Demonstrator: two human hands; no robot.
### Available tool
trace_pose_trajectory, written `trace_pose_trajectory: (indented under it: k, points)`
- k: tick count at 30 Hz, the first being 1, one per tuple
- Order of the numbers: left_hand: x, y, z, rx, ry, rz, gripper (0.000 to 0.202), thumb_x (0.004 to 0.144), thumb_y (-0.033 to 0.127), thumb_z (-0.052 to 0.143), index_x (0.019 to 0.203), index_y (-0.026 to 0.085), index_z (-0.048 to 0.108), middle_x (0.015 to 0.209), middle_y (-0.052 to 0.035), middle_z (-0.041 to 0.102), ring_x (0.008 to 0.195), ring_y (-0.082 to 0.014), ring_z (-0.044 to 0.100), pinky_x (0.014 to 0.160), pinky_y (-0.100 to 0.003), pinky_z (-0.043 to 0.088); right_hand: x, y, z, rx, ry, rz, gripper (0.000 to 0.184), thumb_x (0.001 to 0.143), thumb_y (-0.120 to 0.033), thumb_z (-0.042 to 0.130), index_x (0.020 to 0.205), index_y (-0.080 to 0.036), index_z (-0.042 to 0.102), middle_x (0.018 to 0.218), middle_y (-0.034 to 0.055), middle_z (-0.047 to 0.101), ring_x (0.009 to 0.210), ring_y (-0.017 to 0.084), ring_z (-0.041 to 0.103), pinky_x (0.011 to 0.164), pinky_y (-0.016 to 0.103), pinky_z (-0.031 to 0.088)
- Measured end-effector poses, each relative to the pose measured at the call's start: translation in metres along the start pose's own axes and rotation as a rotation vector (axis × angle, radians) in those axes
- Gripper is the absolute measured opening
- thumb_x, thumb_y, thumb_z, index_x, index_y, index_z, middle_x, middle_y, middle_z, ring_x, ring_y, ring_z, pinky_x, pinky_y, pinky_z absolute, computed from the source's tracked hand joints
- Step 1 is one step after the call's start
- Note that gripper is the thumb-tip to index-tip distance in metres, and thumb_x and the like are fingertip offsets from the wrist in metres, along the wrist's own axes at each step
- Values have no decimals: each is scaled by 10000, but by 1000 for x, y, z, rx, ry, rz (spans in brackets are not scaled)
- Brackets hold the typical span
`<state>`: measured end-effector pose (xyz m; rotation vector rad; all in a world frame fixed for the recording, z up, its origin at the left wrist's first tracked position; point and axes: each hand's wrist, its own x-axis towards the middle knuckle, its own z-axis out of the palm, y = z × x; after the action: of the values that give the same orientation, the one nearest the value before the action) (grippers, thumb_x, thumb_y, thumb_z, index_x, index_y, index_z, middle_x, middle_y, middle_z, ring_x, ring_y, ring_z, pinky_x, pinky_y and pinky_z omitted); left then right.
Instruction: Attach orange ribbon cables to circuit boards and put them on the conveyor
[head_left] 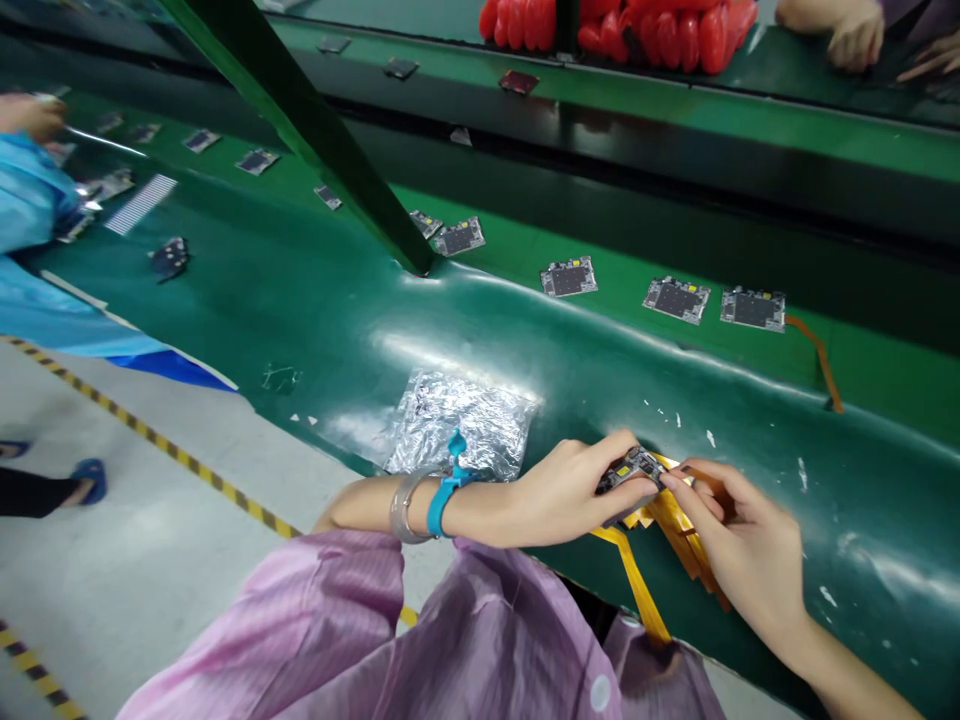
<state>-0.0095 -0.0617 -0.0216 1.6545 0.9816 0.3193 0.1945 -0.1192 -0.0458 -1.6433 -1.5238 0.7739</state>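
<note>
Green surface here, w/ shiny bits & sm. white scraps. Right at the front edge, a person in a pink top has both hands on one job. The left hand pinches a little dark circuit board b/w thumb & fingers, so the board is up in the hand, tilted, w/ a yellow patch on it. The right hand has its thumb & fingertips close together, touching the board's right end; can't tell what, if anything, is b/w them. Yellow strips lie under & beside the hands, & one long strip hangs toward the pink top.

On the left arm: a blue wristband & a clear bangle. A crinkly silver bag lies near that arm.

Past the hands, more boards sit in a row; the one at the far R end has an orange ribbon on it. A green post leans over the row. Way back are puffy red things & a co-worker's hand. Off to the L, somebody's blue sleeve & a blue shoe on the gray floor.
</note>
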Motion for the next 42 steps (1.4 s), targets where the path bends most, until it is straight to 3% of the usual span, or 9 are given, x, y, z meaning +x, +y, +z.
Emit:
trace_pose_trajectory:
  k: [4, 7, 11, 14, 18, 26, 35, 42]
  points:
    - [2, 0, 1, -36, -13, -24, 222, 990, 398, 546, 901, 207, 474, 617, 61, 527, 509, -97, 451, 500, -243, 320, -4, 4, 2, -52, 3, -77, 79, 933, -300, 682, 925, -222, 689, 574, -72, 447, 490, 103, 457, 523, 216, 438]
    - [10, -5, -1, -204, -51, -55, 202, 982, 395, 555, 974, 197, 515, 708, 39, 565, 610, -104, 506, 560, -234, 372, -7, 5, -3, -51, -41, -105, 52, 942, -281, 671, 977, -242, 673, 598, -65, 451, 502, 112, 453, 545, 239, 445]
    - [24, -12, -4, -394, -95, -104, 346, 890, 493, 673, 933, 174, 547, 773, 23, 549, 680, -107, 500, 601, -232, 406, -7, 0, -20, 206, -279, 120, 312, 997, -376, 592, 1287, -289, 516, 656, -68, 456, 530, 130, 455, 509, 240, 430]
    - [27, -13, -6, -420, -149, -135, 392, 856, 530, 699, 870, 170, 546, 752, 26, 543, 660, -102, 489, 584, -230, 396, -4, -6, -29, 335, -431, 278, 157, 1053, -426, 476, 1090, -278, 516, 626, -66, 499, 527, 127, 472, 501, 234, 415]
    - [22, -12, -9, -372, -229, -82, 353, 883, 500, 678, 919, 167, 567, 744, 35, 507, 651, -94, 445, 559, -221, 369, 2, -9, -28, 339, -445, 389, 271, 1013, -482, 550, 889, -249, 492, 624, -27, 658, 486, 125, 519, 472, 241, 382]
    - [17, -9, -14, -250, -237, -77, 317, 896, 460, 654, 908, 157, 562, 703, 41, 486, 629, -94, 413, 530, -225, 335, 3, -7, -24, 373, -477, 462, 333, 979, -544, 579, 863, -242, 499, 632, -2, 704, 538, 158, 607, 518, 265, 433]
    - [16, -6, -15, -211, -267, -77, 293, 912, 446, 637, 919, 162, 564, 703, 48, 500, 618, -91, 415, 531, -218, 353, 4, -8, -25, 345, -530, 459, 341, 991, -550, 556, 866, -238, 496, 634, -5, 698, 555, 142, 589, 524, 249, 426]
    - [18, -1, -12, -211, -241, -121, 285, 872, 396, 669, 788, 182, 500, 639, 70, 439, 586, -82, 379, 509, -211, 303, 6, -7, -25, 358, -584, 447, 328, 1004, -535, 539, 880, -233, 512, 609, -20, 673, 522, 120, 555, 502, 228, 415]
